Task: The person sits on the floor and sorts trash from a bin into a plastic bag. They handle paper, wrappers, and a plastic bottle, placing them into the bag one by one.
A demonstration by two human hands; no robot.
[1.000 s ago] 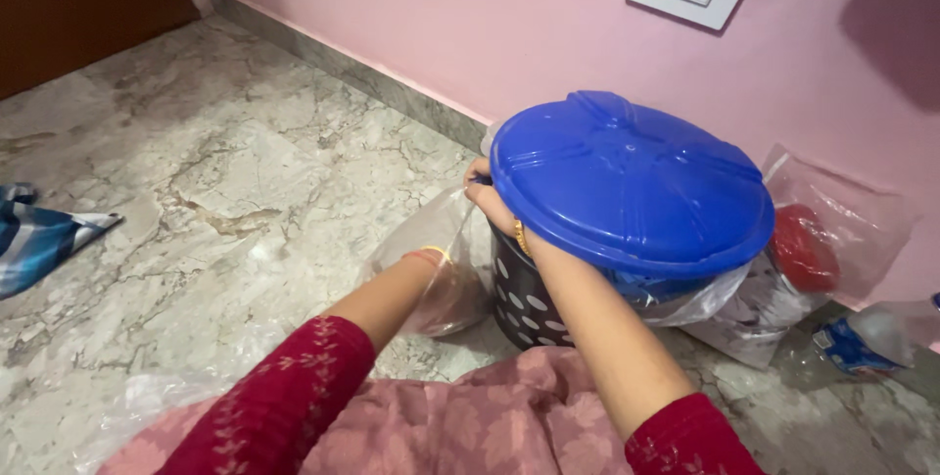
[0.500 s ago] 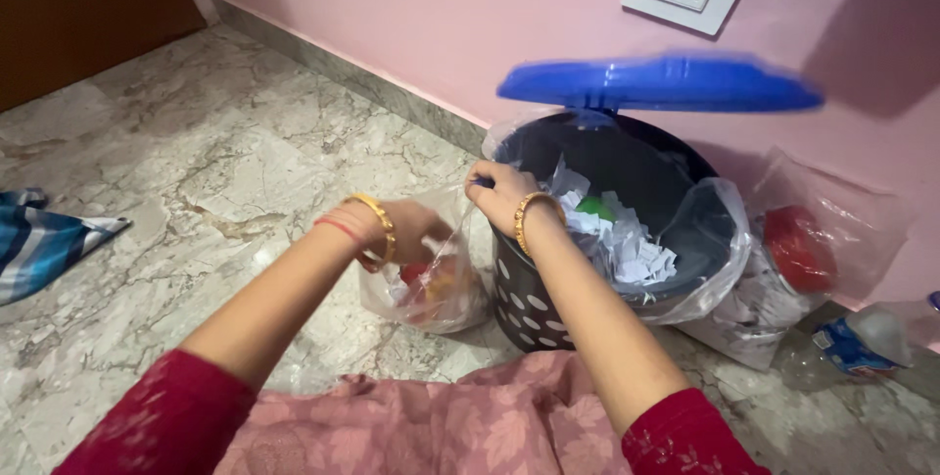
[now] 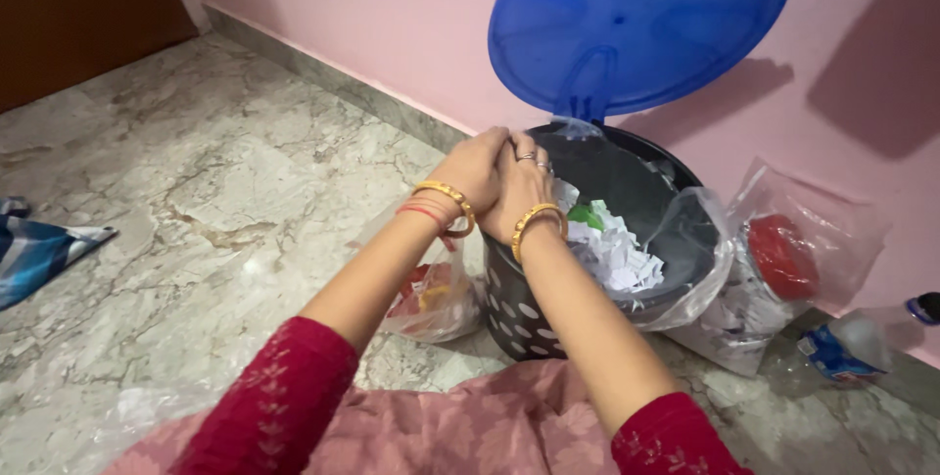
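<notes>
A black bin with white dots stands against the pink wall, its round blue lid swung upright. A clear liner hangs over the rim. Torn white paper and a green scrap lie inside. My left hand and my right hand are pressed together at the bin's near-left rim, fingers curled on the liner's edge there. Both wrists wear gold bangles. A small clear bag with red and yellow contents sits on the floor just left of the bin, under my left forearm.
Right of the bin lies a clear bag holding something red, and past it a plastic bottle. A blue striped cloth lies far left on the marble floor. A crumpled clear plastic sheet is near my left knee.
The blue lid has swung from closed to fully upright. My left hand has left the small clear bag and risen to join my right hand at the bin's rim.
</notes>
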